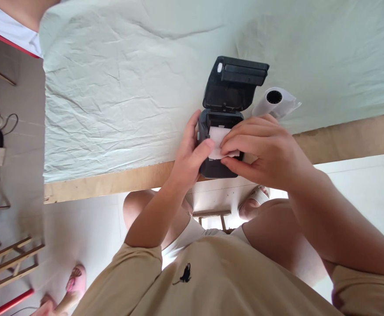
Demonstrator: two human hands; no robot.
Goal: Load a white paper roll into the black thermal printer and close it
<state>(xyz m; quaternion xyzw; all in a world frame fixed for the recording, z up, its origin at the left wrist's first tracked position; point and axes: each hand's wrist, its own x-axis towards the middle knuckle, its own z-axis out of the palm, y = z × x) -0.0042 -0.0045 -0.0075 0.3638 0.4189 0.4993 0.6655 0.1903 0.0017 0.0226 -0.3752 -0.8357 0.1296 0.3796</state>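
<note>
Wears, nearest the camera, a tan shirt with a black emblem on the chest, too small to make out. Grips the left side of a black device with the left hand, fingers along its outer wall, thumb over the rim with its tip at white paper. Pinches that paper with the right hand, fingertips drawn close together over the open compartment. Has the device between both hands, at the table's near edge, with its lid raised on the far side, bearing a small white patch, unreadable at this size. Has also, just beyond the right hand, a white roll with a dark core. Farther out, a pale green cloth over the table; at lower left, another person's pink slipper near a wooden stool.
</note>
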